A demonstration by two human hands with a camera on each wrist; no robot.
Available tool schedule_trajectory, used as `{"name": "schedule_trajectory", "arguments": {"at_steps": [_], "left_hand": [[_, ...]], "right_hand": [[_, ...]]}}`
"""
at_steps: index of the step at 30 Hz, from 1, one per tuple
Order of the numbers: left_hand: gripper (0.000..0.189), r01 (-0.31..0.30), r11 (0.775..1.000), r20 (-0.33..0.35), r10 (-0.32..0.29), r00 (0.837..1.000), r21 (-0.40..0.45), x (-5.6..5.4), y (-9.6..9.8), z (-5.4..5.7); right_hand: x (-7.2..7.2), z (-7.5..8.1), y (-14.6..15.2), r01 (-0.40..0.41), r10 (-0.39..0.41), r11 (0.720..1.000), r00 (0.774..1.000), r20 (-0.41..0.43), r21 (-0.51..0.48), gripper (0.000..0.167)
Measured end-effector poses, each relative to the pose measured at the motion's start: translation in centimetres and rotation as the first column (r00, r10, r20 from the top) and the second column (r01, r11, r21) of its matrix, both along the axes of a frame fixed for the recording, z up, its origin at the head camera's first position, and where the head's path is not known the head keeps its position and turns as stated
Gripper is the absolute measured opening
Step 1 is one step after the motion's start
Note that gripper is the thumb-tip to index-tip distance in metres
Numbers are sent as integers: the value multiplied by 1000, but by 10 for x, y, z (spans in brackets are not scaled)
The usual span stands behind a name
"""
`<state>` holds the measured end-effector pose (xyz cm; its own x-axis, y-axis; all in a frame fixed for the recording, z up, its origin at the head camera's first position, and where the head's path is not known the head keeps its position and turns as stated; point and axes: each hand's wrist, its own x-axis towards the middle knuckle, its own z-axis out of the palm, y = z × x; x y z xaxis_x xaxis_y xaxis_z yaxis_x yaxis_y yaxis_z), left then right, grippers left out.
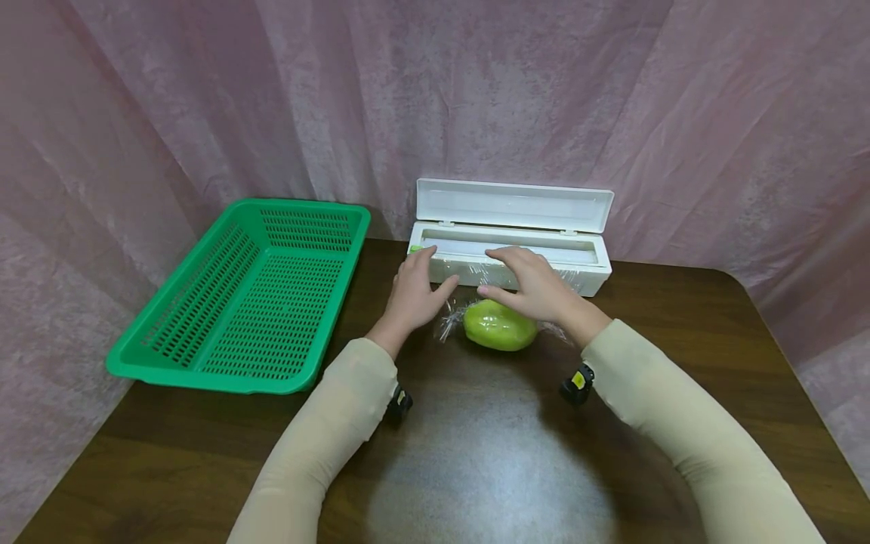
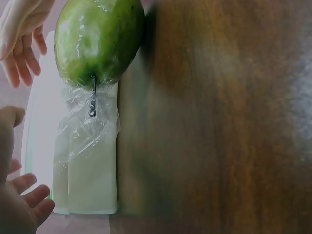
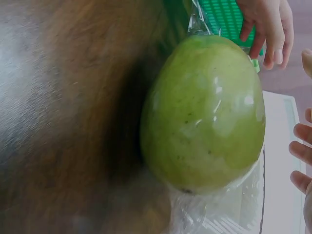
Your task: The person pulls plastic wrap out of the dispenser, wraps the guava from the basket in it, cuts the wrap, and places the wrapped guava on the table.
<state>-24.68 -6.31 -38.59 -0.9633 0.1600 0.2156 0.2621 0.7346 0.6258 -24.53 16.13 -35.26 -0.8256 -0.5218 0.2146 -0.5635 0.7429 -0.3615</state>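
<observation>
A green, mango-like fruit (image 1: 499, 326) lies on the table, wrapped in clear plastic film. The film (image 2: 90, 126) bunches loosely at the stem end, and more film (image 3: 187, 214) trails off the other end. Just behind the fruit stands a white cling film box (image 1: 594, 281) with its lid (image 1: 513, 205) raised. My left hand (image 1: 412, 293) hovers left of the fruit, fingers spread toward the box front. Over the fruit's right side is my right hand (image 1: 537, 289), thumb and fingers apart. Neither hand grips anything.
A large green plastic basket (image 1: 333, 302) with perforated walls stands to the left on the brown wooden table (image 1: 680, 363). Pink curtains (image 1: 510, 91) hang behind the table and along both sides. A small light-green piece (image 1: 414, 248) shows at the box's left end.
</observation>
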Motion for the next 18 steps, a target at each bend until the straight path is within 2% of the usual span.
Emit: {"name": "schedule_trajectory", "arguments": {"at_steps": [4,8,13,18], "left_hand": [[71,-82,996,-27,83,996,22,-5,0,0],[74,-136,990,-30,138,990,45,-12,-1,-1],[79,-175,981,30,173,984,79,-21,-1,-5],[89,-192,976,117,179,977,103,-32,-6,-12]], "right_hand": [[-4,2,-8,0,0,1000,1000,13,-5,71],[-9,2,-14,-2,2,1000,999,35,-15,72],[-14,1,-23,-3,5,1000,998,62,-24,71],[-19,2,-31,-6,7,1000,997,75,-21,70]]}}
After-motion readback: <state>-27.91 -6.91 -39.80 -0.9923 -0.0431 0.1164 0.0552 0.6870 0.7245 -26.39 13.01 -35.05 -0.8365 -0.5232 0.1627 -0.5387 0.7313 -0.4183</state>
